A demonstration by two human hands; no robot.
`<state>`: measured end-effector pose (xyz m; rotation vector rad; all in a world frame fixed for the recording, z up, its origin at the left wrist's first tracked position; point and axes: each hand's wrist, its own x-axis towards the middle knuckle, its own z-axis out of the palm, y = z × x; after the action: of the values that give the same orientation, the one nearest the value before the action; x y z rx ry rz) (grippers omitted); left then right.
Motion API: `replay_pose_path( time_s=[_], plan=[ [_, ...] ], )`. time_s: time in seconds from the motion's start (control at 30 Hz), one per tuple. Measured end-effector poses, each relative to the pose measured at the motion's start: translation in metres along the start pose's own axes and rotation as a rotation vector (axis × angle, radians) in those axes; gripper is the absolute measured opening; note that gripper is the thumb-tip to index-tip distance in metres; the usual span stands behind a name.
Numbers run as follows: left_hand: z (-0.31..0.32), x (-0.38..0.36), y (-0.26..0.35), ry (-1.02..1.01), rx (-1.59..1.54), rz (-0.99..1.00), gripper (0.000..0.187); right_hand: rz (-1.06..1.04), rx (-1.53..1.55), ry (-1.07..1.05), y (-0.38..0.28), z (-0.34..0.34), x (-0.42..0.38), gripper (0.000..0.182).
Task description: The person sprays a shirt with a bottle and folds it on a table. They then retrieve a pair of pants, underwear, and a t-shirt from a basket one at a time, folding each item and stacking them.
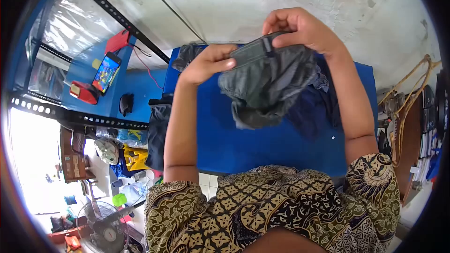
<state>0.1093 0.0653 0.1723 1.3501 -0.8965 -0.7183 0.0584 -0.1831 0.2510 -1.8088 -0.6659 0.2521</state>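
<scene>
The left hand (206, 64) and right hand (307, 33) pinch the top band of the grey pants (262, 82), up over the far part of the blue table (234, 152). The pants hang bunched up. They are held up, but not smooth or folded flat.

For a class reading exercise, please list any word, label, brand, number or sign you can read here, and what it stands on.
No text can be read.
Grey garment: a dark strip crosses its band, but no lettering can be made out.
Phone: its screen is lit with a colourful picture, any words too small to read.
Yellow bag: dark marks, too blurred to read.
</scene>
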Motion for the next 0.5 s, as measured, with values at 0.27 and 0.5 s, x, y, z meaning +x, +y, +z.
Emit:
replay_pose_path(
  time_s=[0.27, 0.5],
  plan=[
    [-0.024, -0.129, 0.026, 0.208, 0.532, -0.25, 0.028, 0.276, -0.512, -0.288, -0.003, -0.048, -0.087, 0.027],
    [0.024, -0.157, 0.01, 0.556, 0.359, 0.03, 0.029, 0.338, -0.617, -0.332, 0.027, -0.009, -0.089, 0.023]
  ],
)
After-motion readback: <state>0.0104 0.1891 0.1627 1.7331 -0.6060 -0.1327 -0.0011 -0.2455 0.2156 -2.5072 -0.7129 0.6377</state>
